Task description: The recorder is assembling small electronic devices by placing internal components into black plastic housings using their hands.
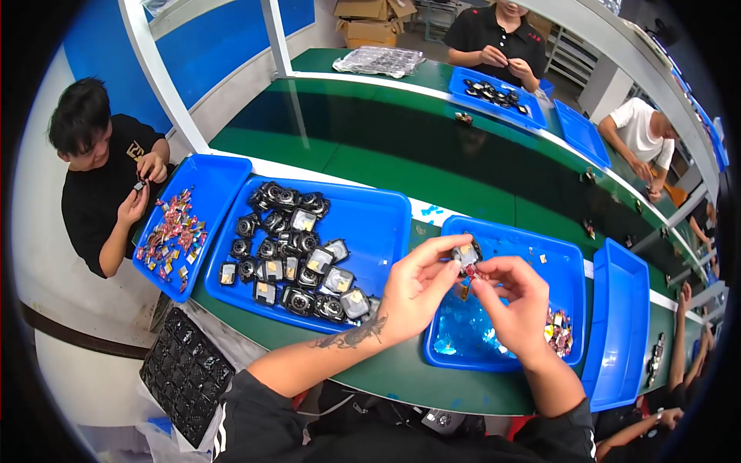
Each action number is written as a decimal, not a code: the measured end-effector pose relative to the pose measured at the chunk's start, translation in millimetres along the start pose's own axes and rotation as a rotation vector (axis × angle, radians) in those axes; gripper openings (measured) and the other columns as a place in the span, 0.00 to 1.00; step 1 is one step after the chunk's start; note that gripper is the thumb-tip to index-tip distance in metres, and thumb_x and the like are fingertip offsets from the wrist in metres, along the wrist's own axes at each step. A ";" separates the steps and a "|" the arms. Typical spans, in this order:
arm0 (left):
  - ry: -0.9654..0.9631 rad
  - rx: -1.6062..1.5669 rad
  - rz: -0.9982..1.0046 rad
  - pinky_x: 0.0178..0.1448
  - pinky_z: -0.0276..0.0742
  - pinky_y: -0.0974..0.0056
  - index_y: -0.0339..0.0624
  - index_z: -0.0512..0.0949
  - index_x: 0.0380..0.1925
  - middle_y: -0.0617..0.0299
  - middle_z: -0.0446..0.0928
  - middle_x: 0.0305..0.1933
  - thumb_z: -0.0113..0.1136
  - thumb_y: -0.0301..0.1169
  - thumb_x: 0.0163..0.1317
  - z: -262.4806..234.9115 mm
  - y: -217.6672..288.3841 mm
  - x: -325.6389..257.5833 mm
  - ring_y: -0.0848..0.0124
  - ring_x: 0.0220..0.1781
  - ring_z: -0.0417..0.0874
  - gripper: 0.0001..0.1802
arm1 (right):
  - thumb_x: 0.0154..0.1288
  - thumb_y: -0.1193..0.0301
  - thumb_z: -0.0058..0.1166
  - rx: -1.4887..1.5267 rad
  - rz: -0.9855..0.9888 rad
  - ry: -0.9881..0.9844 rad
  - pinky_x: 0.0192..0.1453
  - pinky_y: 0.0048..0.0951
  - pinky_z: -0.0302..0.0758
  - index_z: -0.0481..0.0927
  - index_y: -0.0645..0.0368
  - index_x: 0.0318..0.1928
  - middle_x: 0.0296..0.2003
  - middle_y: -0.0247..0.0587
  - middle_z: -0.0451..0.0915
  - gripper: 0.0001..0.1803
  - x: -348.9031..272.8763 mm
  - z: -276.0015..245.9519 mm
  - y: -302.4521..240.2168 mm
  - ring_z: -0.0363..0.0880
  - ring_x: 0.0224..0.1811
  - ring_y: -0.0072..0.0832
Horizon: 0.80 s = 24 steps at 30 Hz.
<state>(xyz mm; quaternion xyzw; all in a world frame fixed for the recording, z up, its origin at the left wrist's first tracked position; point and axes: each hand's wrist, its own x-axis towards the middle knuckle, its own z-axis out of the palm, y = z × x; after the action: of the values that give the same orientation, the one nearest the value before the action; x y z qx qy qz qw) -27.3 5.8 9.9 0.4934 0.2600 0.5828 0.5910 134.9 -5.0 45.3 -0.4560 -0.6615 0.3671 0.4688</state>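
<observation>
While we look down from the head camera, we note first the long green workbench (363, 166), running from the near edge toward the far right, with other people seated along both sides. On it, directly before us, lie three blue trays. We record the widest blue tray (370, 224) left of centre, holding a heap of small black and silver modules (297, 258). To its left a narrower tray (212, 185) carries loose red and gold parts (170, 235), beside a person in a black shirt (96, 189). Right of centre sits the tray under our hands (567, 266), with pale blue film scraps (463, 328) on its floor and a small pile of coloured parts (557, 330) at its right side. An upended blue tray (621, 324) stands just beyond it. A black moulded insert (185, 370) hangs off the bench edge at lower left.

Our left hand (417, 289), tattooed at the wrist, is mostly closed, fingertips pinching a small grey module (465, 255) held above the right tray. Our right hand (513, 305) is likewise curled, thumb and forefinger nipping a tiny red piece (472, 272) touching the module's underside.
</observation>
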 end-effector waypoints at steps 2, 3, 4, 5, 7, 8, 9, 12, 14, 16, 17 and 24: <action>-0.056 0.324 0.188 0.53 0.77 0.68 0.36 0.75 0.54 0.51 0.75 0.54 0.50 0.20 0.66 -4.7 7.6 1.0 0.66 0.50 0.81 0.16 | 0.61 0.81 0.59 0.300 0.186 -0.057 0.40 0.22 0.82 0.76 0.68 0.43 0.37 0.43 0.82 0.10 1.8 -5.4 1.5 0.83 0.37 0.23; -0.113 0.602 0.323 0.52 0.78 0.67 0.36 0.77 0.52 0.49 0.75 0.54 0.52 0.19 0.64 -10.8 12.8 0.2 0.63 0.49 0.82 0.16 | 0.61 0.81 0.58 0.439 0.262 -0.079 0.40 0.22 0.82 0.76 0.68 0.44 0.36 0.44 0.82 0.10 2.2 -7.3 -0.6 0.83 0.36 0.23; -0.114 0.601 0.320 0.52 0.78 0.67 0.36 0.77 0.52 0.49 0.75 0.54 0.52 0.19 0.64 -10.9 16.3 -1.5 0.63 0.49 0.82 0.16 | 0.61 0.81 0.58 0.440 0.265 -0.077 0.40 0.22 0.82 0.76 0.68 0.44 0.36 0.44 0.82 0.10 2.4 -9.1 0.7 0.83 0.36 0.23; -0.142 0.658 0.344 0.50 0.80 0.66 0.37 0.78 0.51 0.48 0.76 0.53 0.54 0.18 0.61 -10.2 19.8 -3.1 0.60 0.48 0.83 0.17 | 0.62 0.81 0.58 0.496 0.279 -0.100 0.40 0.23 0.82 0.76 0.68 0.44 0.36 0.44 0.83 0.10 2.8 -10.6 2.5 0.83 0.36 0.24; -0.173 0.715 0.367 0.48 0.81 0.65 0.37 0.79 0.50 0.47 0.76 0.52 0.57 0.17 0.58 -10.5 19.9 -2.9 0.58 0.47 0.83 0.18 | 0.62 0.81 0.58 0.553 0.294 -0.120 0.40 0.23 0.83 0.76 0.69 0.44 0.35 0.45 0.83 0.10 2.2 -11.1 2.6 0.84 0.35 0.24; -0.149 0.779 0.459 0.46 0.81 0.65 0.38 0.79 0.49 0.47 0.76 0.52 0.59 0.17 0.56 -12.0 17.2 -1.6 0.58 0.46 0.83 0.19 | 0.62 0.81 0.57 0.531 0.287 -0.135 0.40 0.23 0.83 0.76 0.68 0.44 0.35 0.45 0.83 0.09 1.4 -10.9 0.7 0.84 0.35 0.24; -0.125 0.843 0.551 0.44 0.82 0.64 0.38 0.80 0.48 0.48 0.77 0.51 0.62 0.17 0.54 -13.4 15.9 -1.1 0.58 0.45 0.84 0.19 | 0.63 0.81 0.57 0.509 0.280 -0.149 0.40 0.23 0.83 0.77 0.68 0.44 0.35 0.45 0.83 0.09 0.8 -10.4 -1.6 0.84 0.35 0.25; -0.112 0.880 0.566 0.43 0.83 0.63 0.39 0.81 0.46 0.50 0.78 0.49 0.65 0.19 0.52 -11.5 18.2 -1.9 0.59 0.44 0.84 0.19 | 0.63 0.81 0.57 0.497 0.274 -0.171 0.41 0.23 0.82 0.77 0.68 0.43 0.35 0.43 0.83 0.08 1.9 -13.8 -6.4 0.83 0.36 0.24; -0.140 0.897 0.539 0.43 0.83 0.63 0.39 0.82 0.45 0.50 0.79 0.48 0.65 0.20 0.52 -13.4 23.5 1.9 0.59 0.42 0.85 0.17 | 0.63 0.80 0.57 0.486 0.255 -0.199 0.41 0.23 0.82 0.77 0.68 0.42 0.35 0.42 0.82 0.08 2.8 -19.3 -7.0 0.83 0.37 0.23; -0.165 0.859 0.483 0.41 0.82 0.65 0.38 0.82 0.42 0.51 0.79 0.48 0.66 0.20 0.52 -12.4 20.4 -1.8 0.61 0.42 0.85 0.15 | 0.63 0.79 0.57 0.455 0.248 -0.244 0.42 0.21 0.80 0.77 0.67 0.39 0.33 0.38 0.80 0.05 2.7 -22.2 -4.6 0.81 0.37 0.21; -0.182 0.867 0.482 0.41 0.82 0.65 0.38 0.82 0.42 0.51 0.79 0.48 0.66 0.20 0.52 -13.4 21.9 -0.3 0.61 0.42 0.85 0.15 | 0.63 0.79 0.57 0.467 0.244 -0.231 0.42 0.21 0.80 0.77 0.67 0.39 0.33 0.38 0.80 0.05 4.0 -22.4 -4.3 0.81 0.37 0.21; -0.184 0.429 -0.048 0.43 0.81 0.72 0.31 0.82 0.37 0.58 0.79 0.36 0.65 0.24 0.59 -10.6 20.1 0.3 0.72 0.40 0.83 0.07 | 0.63 0.76 0.59 0.367 0.258 -0.236 0.37 0.20 0.78 0.76 0.63 0.33 0.32 0.32 0.77 0.05 7.6 -25.6 0.5 0.76 0.36 0.17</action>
<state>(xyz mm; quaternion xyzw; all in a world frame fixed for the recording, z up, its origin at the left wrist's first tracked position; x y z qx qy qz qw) -45.2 5.7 23.8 0.6524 0.3344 0.4527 0.5076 158.4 3.8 54.5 -0.3980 -0.5701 0.5885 0.4125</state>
